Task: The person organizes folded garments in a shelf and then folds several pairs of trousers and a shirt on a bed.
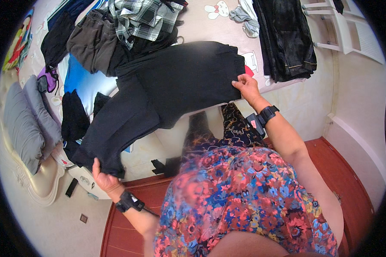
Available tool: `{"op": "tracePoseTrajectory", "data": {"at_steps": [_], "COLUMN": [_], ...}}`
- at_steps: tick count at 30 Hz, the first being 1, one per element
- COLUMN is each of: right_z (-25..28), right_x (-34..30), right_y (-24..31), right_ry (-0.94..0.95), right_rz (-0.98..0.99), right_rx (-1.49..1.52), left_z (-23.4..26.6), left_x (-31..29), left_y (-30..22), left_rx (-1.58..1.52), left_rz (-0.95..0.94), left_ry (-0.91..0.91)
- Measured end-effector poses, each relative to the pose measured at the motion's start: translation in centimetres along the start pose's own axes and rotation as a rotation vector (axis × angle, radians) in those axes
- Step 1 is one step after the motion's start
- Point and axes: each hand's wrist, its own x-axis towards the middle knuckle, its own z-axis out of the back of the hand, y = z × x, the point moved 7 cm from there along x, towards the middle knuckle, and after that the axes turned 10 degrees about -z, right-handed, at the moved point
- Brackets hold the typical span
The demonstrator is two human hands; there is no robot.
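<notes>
A pair of black trousers point(180, 79) is stretched across the near edge of the bed, the elastic waistband to the right and the legs bending down to the left. My right hand point(247, 89) pinches the waistband's near corner between thumb and fingers. Down at the leg hems, my left hand point(106, 179) is closed on the cloth; some of its fingers are hidden under the fabric. The two legs lie roughly one on the other and hang past the bed edge.
Beyond the trousers lies a heap with a plaid shirt point(143, 19) and brown-grey trousers point(92, 40). Dark folded trousers point(285, 38) lie at the far right, beside grey socks point(246, 21). Grey pillows point(23, 124) lean at the headboard point(40, 184). A white chair point(343, 30) stands far right.
</notes>
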Motion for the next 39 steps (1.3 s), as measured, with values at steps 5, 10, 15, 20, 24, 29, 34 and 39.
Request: {"op": "tracePoseTrajectory", "data": {"at_steps": [5, 10, 15, 20, 24, 29, 34, 39], "right_z": [-0.7, -0.2, -0.6, 0.7, 0.3, 0.5, 0.0, -3.3], "right_x": [0.3, 1.1, 1.4, 1.3, 1.7, 1.3, 0.1, -6.0], "right_y": [0.5, -0.2, -0.3, -0.5, -1.3, -0.5, 0.6, 7.8], "right_ry": [0.054, 0.000, 0.017, -0.033, 0.013, -0.022, 0.003, -0.004], "right_rz": [0.028, 0.082, 0.042, 0.004, -0.049, 0.009, 0.056, 0.475], "right_rx": [-0.162, -0.215, -0.260, -0.239, -0.205, -0.177, -0.235, -0.441], "left_z": [2.0, 2.2, 6.6, 5.4, 6.0, 3.1, -4.9, -10.8], "left_x": [0.8, 0.2, 2.1, 2.8, 2.9, 2.3, -0.2, -2.2], "left_y": [-7.0, -12.9, -17.6, -17.0, -17.7, -16.0, -8.9, 3.2], "left_rx": [-0.238, 0.014, 0.016, -0.057, -0.031, -0.036, 0.005, 0.144], "left_rz": [-0.113, -0.370, -0.391, -0.300, -0.232, -0.241, -0.146, 0.134], "left_ry": [0.092, -0.221, -0.214, 0.009, 0.157, 0.050, 0.015, 0.129]}}
